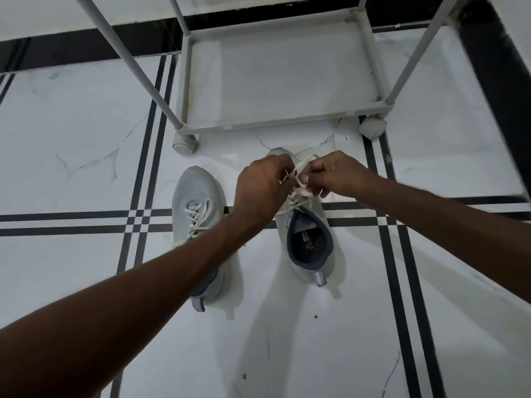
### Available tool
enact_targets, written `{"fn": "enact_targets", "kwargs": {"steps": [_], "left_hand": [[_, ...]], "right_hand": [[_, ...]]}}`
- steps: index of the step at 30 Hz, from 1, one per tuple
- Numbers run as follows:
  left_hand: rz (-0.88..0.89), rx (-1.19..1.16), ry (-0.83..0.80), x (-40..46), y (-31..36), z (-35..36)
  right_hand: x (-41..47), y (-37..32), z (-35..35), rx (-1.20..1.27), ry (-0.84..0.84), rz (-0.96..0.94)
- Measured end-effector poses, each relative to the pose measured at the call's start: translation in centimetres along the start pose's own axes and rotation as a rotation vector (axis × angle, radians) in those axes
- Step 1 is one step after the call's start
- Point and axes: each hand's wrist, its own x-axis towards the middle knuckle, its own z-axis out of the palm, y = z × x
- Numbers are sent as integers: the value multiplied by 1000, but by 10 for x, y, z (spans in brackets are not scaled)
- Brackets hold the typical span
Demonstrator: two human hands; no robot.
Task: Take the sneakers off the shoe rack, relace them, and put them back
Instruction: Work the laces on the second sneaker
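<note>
Two light grey sneakers stand side by side on the floor, toes pointing at the rack. The left sneaker (196, 196) has its white laces threaded and loose; my left forearm crosses over its heel. The right sneaker (309, 242) shows a dark blue lining and insole. Over its front, my left hand (263, 188) and my right hand (334, 173) are both closed on its white lace (297, 193), pinching the ends between fingertips. The hands hide the sneaker's toe and most of the eyelets.
A pale grey shoe rack (275, 122) on castor wheels stands just beyond the sneakers, its bottom shelf bare, its poles rising left and right. The floor (71, 139) is white marble tile with black stripes. A dark band runs along the wall behind.
</note>
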Motion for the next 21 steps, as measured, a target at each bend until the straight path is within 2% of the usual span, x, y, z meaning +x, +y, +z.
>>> {"fn": "enact_targets", "kwargs": {"steps": [4, 7, 9, 15, 21], "left_hand": [[-103, -185, 15, -4, 4, 2], [-214, -366, -17, -2, -1, 0], [-271, -471, -45, -1, -1, -2], [-457, -655, -147, -7, -15, -5], [-708, -558, -191, -19, -39, -6]], "right_hand": [[0, 5, 0, 130, -104, 36], [1, 8, 2, 288, -255, 137], [2, 7, 5, 365, -271, 211], [2, 9, 1, 482, -85, 304], [-5, 10, -9, 486, 155, 251]]}}
